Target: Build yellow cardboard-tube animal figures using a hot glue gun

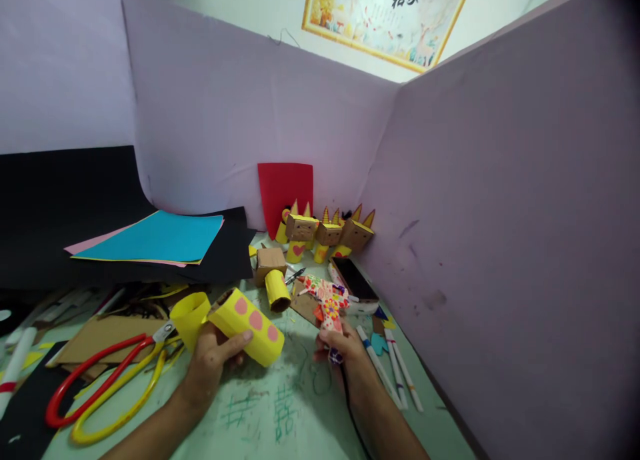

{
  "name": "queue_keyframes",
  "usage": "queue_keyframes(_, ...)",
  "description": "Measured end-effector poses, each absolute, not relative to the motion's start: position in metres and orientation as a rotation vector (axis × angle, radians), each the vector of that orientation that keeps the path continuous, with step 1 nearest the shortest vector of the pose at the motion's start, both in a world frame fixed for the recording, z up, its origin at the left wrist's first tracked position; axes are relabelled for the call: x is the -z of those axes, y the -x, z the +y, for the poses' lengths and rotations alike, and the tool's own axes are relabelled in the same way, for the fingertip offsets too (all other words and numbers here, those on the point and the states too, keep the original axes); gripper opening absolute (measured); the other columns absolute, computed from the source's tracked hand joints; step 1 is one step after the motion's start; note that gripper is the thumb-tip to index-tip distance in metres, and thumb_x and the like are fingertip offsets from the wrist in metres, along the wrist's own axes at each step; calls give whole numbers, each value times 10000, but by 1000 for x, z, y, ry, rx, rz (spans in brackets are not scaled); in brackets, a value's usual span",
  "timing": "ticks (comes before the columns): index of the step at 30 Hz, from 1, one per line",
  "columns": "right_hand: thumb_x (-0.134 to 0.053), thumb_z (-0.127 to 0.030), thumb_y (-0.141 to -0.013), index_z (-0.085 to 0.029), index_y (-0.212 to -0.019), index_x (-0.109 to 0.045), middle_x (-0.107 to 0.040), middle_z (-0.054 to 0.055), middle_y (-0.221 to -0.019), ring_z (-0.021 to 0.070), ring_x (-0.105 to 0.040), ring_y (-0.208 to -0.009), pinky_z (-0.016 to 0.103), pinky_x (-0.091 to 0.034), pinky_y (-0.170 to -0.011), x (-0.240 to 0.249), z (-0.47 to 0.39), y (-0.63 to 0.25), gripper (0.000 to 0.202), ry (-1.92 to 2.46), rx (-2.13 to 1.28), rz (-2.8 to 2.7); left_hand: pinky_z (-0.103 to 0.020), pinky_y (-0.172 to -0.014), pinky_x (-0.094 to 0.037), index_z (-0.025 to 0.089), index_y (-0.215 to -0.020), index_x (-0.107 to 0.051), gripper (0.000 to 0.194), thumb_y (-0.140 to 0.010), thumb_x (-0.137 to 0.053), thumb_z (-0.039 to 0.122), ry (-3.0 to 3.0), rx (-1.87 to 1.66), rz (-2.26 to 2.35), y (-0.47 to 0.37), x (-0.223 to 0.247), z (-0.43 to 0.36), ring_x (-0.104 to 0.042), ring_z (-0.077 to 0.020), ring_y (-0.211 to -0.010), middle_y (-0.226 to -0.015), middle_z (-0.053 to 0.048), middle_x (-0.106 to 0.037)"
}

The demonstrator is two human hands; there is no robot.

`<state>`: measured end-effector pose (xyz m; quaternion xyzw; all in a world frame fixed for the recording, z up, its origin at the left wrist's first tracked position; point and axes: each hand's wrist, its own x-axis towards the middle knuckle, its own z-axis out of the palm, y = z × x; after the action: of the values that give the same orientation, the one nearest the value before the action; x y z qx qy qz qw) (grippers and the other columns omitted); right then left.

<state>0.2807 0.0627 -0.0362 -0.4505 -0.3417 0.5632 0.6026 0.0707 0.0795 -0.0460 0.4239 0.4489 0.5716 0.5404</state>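
"Lilac panels [250, 107] round a pale green table [305, 433]. Left hand [210, 359] first?"

"Closed round a dotted yellow tube [263, 337], thumb flat on top, other fingers mostly hidden underneath. Held at the near side, probably so the dots show."

"And the yellow paper loop [187, 323]?"

"Just left of that hand; touching or joined to something, can't tell. Scissors [145, 347] further left, handles toward the wearer, perhaps for easy reach."

"Right hand [347, 353]?"

"Curled snugly round the grip of a flowered glue gun [331, 303]. Nozzle points leftward, beyond the tube, likely keeping the tip off the left fingers. Black cord [349, 400] hangs along the wrist."

"Arm pose?"

"Forearms come in low, angled inward; tube and gun apart. Cardboard-headed figures [329, 234] stand beyond the right hand, probably parked clear. Pens [395, 367] just right of it."
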Motion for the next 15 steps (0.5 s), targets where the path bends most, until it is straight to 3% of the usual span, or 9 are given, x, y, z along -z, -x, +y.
queue_keyframes(3, -742, -240, -546, -174, -953, -640, -684, 67, -988, 144, -605, -603, 223, -452, -401, 41, 51, -271, 425, 1023, -1313, -800, -210, -400, -354, 146, -826, -567, 363, -585, -764, 331, -925, -1366, 1035, -68, 42, 81, -478, -103, -449, -608, 28, -601)
queue_keyframes(6, -755, -246, -568, -176, -1005, -640, -662, 103, -1109, 128, -600, -573, 192, -365, -352, 43, 45, -258, 458, 1014, -1288, -849, -204, -390, -360, 139, -776, -576, 338, -565, -773, 315, -828, -1323, 956, -71, 37, 77, -489, -101, -443, -590, 23, -602)
queue_keyframes(8, -782, -259, -550, -174, -1014, -646, -669, 101, -1086, 119, -578, -545, 196, -361, -351, 45, 44, -250, 491, 1020, -1261, -852, -202, -376, -358, 128, -734, -590, 323, -542, -778, 308, -764, -1299, 922, -76, 35, 74, -481, -96, -423, -562, 15, -596)
queue_keyframes(13, -810, -290, -540, -144, -924, -657, -678, 33, -697, 132, -566, -504, 208, -413, -387, 54, 47, -236, 438, 1007, -1222, -796, -189, -359, -337, 101, -644, -618, 290, -519, -787, 302, -702, -1212, 873, -85, 37, 70, -470, -84, -400, -515, -8, -580)
queue_keyframes(15, -820, -303, -535, -138, -875, -645, -687, 34, -703, 131, -579, -491, 211, -431, -398, 55, 48, -235, 417, 999, -1217, -771, -186, -363, -342, 102, -648, -626, 297, -502, -806, 289, -685, -1203, 838, -85, 39, 70, -475, -80, -418, -560, -17, -607)
